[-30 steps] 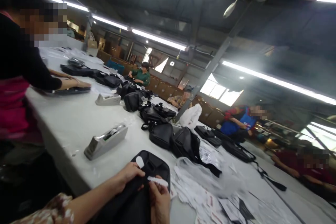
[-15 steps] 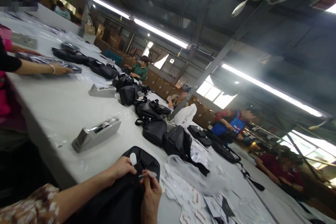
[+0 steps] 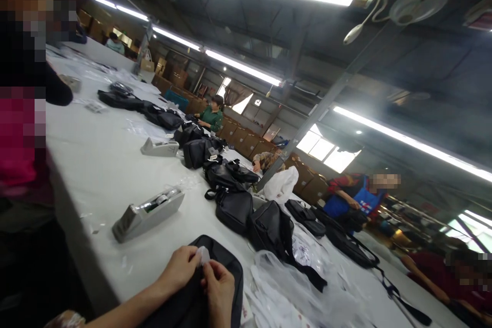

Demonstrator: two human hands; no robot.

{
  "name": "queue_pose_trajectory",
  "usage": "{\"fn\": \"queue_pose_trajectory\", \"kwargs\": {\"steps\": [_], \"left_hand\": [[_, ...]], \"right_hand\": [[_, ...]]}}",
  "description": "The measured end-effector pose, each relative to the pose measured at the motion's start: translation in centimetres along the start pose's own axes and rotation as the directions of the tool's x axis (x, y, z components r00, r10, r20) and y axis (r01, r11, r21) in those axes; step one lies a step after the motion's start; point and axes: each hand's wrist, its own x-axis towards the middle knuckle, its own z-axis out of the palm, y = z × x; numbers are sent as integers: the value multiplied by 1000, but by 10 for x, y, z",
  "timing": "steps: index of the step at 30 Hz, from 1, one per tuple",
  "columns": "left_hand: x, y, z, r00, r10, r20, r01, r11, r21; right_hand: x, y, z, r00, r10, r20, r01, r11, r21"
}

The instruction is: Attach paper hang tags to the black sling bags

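Note:
A black bag (image 3: 226,261) lies at the table's near edge, under both hands. My left hand (image 3: 180,265) pinches a small white tag (image 3: 203,254) over the upper part of the bag. Close beside it, my right hand (image 3: 220,284) has its thumb and forefinger pressed together at the tag's lower edge. The fingertips of the two hands nearly touch. Whether the right fingers hold the tag itself or a thin string on it is too small to tell.
A tape dispenser (image 3: 148,213) stands left of the bag, a second one (image 3: 159,147) beyond it. Black bags (image 3: 234,209) run along the table's middle. Clear plastic (image 3: 307,287) and white tags lie at the right. A person in black and pink (image 3: 23,113) stands at the left; others work across the table.
My hands have come together at the white tag, which both fingertips now meet. The view has shifted, so the scene sits lower and further right. The person at the left has moved nearer and more upright.

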Motion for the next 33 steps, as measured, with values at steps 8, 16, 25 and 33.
{"fn": "queue_pose_trajectory", "kwargs": {"steps": [8, 16, 25, 33], "left_hand": [[-11, -8, 0, 986, -74, -150, 52, 987, -151], [-21, 0, -1, 988, -25, -151, -6, 980, -197], [-30, -2, 1, 983, 91, -160, -106, 990, -88], [-31, 2, 3, 987, 42, -157, -65, 987, -146]], "right_hand": [[3, 2, 14, 998, 18, -56, -24, 993, -117], [4, 5, 20, 988, -18, -152, -16, 975, -221], [2, 5, 21, 983, -53, -176, 12, 973, -230], [-6, 7, 15, 994, -60, -96, 53, 996, -72]]}}
